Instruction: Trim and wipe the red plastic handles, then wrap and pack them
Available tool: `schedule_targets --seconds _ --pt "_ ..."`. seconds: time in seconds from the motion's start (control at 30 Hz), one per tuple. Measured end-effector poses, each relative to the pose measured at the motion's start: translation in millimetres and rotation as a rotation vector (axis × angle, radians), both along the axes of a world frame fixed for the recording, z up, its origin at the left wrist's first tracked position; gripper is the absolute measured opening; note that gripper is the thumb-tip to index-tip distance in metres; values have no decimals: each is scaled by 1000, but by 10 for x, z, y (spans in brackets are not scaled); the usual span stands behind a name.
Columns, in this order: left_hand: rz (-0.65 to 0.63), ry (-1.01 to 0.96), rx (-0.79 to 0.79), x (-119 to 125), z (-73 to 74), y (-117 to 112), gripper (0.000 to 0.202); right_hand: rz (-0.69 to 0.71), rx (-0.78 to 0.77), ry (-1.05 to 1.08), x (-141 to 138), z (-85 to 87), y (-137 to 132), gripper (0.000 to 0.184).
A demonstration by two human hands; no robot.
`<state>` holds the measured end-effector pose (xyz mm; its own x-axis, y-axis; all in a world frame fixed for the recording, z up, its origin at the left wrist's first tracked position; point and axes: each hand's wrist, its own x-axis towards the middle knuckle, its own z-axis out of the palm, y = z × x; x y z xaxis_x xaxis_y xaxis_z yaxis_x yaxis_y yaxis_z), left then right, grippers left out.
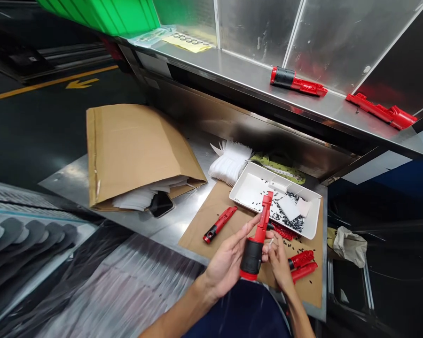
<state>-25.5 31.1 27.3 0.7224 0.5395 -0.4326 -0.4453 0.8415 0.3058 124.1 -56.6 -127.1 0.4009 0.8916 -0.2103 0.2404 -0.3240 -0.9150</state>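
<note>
My left hand point(223, 265) is closed around a red plastic housing with a black sleeve point(252, 256), held upright with its narrow red end pointing away from me. Close against its right side is my right hand point(281, 265), fingers bent in a pinch. A small thin white piece point(271, 242) shows at those fingertips; its kind is unclear. Just beyond both hands stands a white tray point(242, 197) with many tiny black parts point(292, 220) and white pads. More red housings point(305, 271) lie right of my right hand, and another red-and-black housing point(220, 224) lies to the left.
A brown cardboard sheet point(197, 230) covers part of the metal table. On the left lies a large paper bag point(137, 150) of white sheets, with a phone point(162, 204) beside it. The shelf point(232, 70) above carries two housings point(382, 111) and a green bin point(102, 14).
</note>
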Motion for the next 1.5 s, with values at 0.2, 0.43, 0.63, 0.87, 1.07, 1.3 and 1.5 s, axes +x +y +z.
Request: schedule_targets --seconds 0.2,0.43,0.63,0.87,1.07,1.3,1.5 --pt "-57 -32 66 32 110 -67 67 -180 180 602 136 798 -367 38" --pt "-36 -63 76 138 151 -160 70 -102 481 -256 53 1371 -542 29" --pt "-3 -123 49 178 177 -200 66 -167 792 -566 -130 1635 -418 39" --pt "0 -144 33 163 188 -219 65 -153 805 -349 -234 1556 -440 35" --pt "-30 -115 29 174 206 -223 68 -128 820 -381 -267 1589 -396 18" --pt "-58 -87 23 168 205 -231 69 -123 813 -379 -254 1603 -386 20" --pt "-75 -95 37 171 228 -242 70 -96 827 -383 -244 1581 -400 23"
